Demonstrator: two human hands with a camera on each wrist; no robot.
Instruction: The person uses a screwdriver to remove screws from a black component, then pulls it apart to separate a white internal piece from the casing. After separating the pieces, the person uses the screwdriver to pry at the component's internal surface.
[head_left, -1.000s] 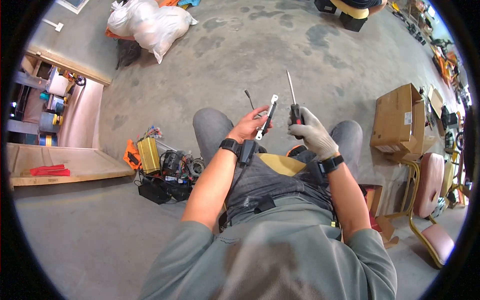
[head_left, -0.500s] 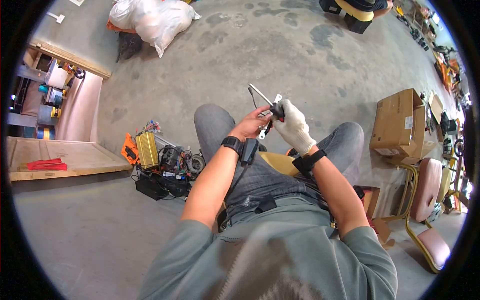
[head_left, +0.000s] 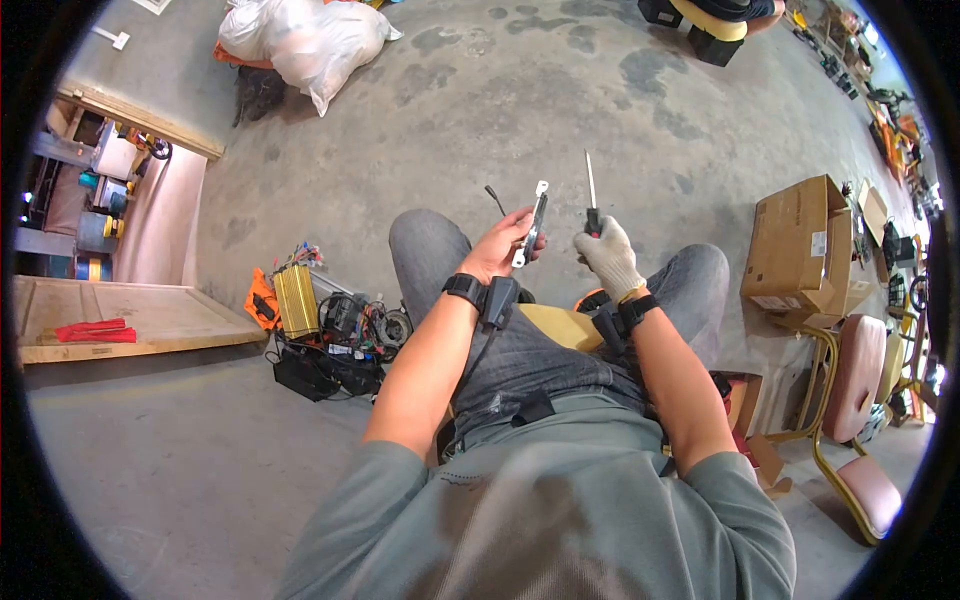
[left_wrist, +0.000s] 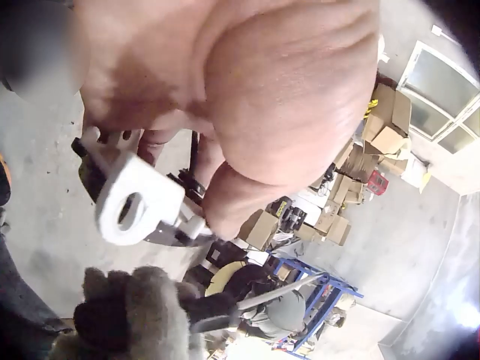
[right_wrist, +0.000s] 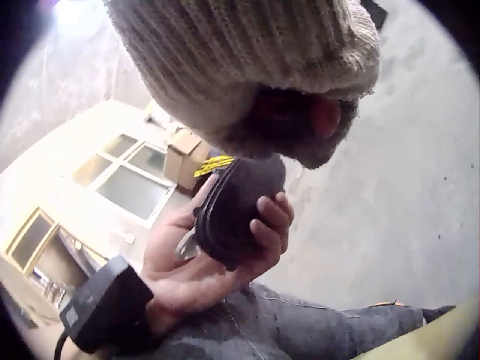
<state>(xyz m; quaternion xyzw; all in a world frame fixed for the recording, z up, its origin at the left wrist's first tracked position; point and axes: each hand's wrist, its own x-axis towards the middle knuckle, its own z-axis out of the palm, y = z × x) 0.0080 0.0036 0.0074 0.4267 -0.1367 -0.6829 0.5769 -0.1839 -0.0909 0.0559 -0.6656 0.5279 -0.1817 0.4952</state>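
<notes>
In the head view my bare left hand [head_left: 497, 250] grips a black part with white end brackets [head_left: 542, 188], held upright above the lap. In the left wrist view one white bracket [left_wrist: 142, 201] with an oval hole shows near the thumb. The right wrist view shows the part's rounded black body [right_wrist: 238, 210] with left fingers curled round it. To the right, my gloved right hand [head_left: 612, 258] holds a screwdriver [head_left: 591, 190] by its dark handle, shaft pointing up and apart from the part. A thin black cable [head_left: 494, 198] sticks out beyond the left hand.
On the floor at the left lies a pile of electronics and wires [head_left: 345, 325] with a gold box [head_left: 296, 300]. A wooden panel [head_left: 150, 310] carries something red. An open cardboard box [head_left: 795, 240] and chairs [head_left: 855, 380] stand at the right; white bags [head_left: 310, 45] lie at the back left.
The right hand and screwdriver have moved right, away from the black part, and the shaft has swung from leaning left to nearly upright. The left hand still grips the part, now turned more upright.
</notes>
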